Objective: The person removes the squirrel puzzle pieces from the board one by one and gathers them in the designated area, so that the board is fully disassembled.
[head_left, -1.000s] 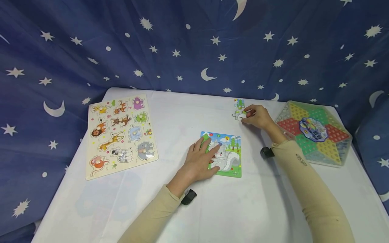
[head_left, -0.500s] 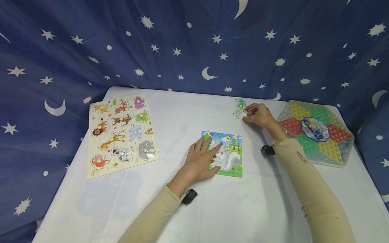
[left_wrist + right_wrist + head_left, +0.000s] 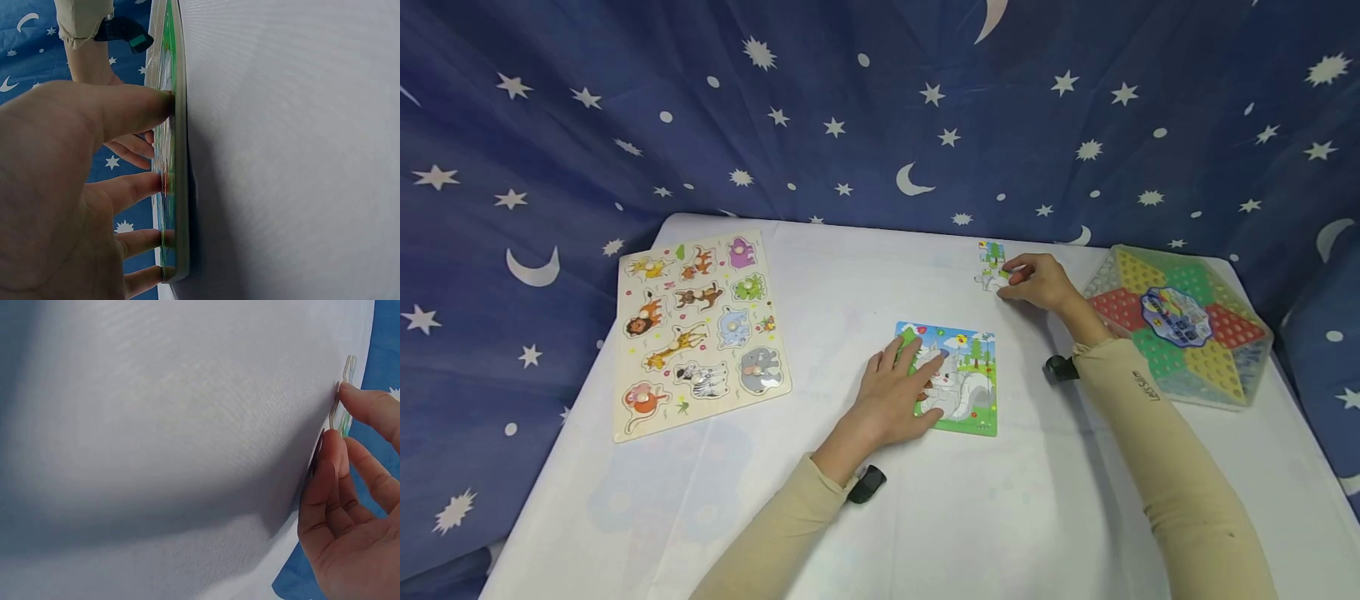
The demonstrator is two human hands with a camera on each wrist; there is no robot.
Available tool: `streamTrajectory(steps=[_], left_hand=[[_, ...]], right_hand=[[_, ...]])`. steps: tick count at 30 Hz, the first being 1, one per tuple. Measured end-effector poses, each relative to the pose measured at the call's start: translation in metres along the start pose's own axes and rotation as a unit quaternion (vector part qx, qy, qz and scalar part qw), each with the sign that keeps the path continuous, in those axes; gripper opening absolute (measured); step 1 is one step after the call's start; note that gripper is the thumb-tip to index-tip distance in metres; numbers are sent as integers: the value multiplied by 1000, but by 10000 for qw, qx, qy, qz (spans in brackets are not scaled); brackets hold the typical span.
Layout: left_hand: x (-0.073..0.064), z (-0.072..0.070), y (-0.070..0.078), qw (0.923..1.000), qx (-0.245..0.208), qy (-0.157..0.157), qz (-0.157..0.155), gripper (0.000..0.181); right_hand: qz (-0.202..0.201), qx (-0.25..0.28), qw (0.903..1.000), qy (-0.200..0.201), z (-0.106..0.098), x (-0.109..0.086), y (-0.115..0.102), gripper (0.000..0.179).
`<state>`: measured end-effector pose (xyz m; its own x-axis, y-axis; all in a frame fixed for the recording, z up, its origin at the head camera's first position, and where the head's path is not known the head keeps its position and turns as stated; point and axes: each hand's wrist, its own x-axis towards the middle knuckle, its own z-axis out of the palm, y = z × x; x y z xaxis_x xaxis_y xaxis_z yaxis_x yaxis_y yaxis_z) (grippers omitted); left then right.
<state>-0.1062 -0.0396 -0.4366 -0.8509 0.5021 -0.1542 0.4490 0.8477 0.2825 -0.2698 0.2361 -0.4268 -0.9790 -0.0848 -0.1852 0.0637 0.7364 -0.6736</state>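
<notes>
Compared with a second ago, the grey-and-white piece [image 3: 987,282] sits slightly nearer twelve o'clock, closer to the green-and-blue pieces [image 3: 992,252], with the right hand [image 3: 1039,282] pinching its right side; the left hand [image 3: 891,400] has stayed put, fingers spread flat on the squirrel puzzle [image 3: 973,393]. From that puzzle, the pieces lie at one o'clock, the animal board [image 3: 703,333] at nine to ten, its animals set in place, and the hexagonal box [image 3: 1176,325] just before three, with a red, green and yellow star inside. The left wrist view adds the puzzle's thick side, thumb against its edge; the right wrist view shows the other fingers curled under.
</notes>
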Motion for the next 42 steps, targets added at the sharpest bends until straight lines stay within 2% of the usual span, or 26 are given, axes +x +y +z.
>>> streamTrajectory(steps=[6, 16, 24, 29, 36, 42], left_hand=[[2, 0, 2, 10000, -69, 9, 58, 70], [1, -1, 0, 9998, -146, 129, 99, 70], [3, 0, 1, 9997, -114, 192, 117, 70], [3, 1, 1, 9999, 3, 139, 92, 71], [4, 1, 2, 9995, 68, 233, 178, 71], [2, 1, 3, 9994, 73, 284, 209, 71]], right_hand=[[-187, -85, 9998, 14, -3, -14, 1, 42], [-1107, -193, 9936, -132, 7, -51, -8, 29], [-1652, -275, 9843, -562, 23, -90, -14, 27], [-1792, -298, 9803, -775, 31, -110, -12, 27], [-1994, -393, 9751, -886, 40, -131, -12, 28], [-1796, -723, 9772, -872, 45, -147, -15, 29]])
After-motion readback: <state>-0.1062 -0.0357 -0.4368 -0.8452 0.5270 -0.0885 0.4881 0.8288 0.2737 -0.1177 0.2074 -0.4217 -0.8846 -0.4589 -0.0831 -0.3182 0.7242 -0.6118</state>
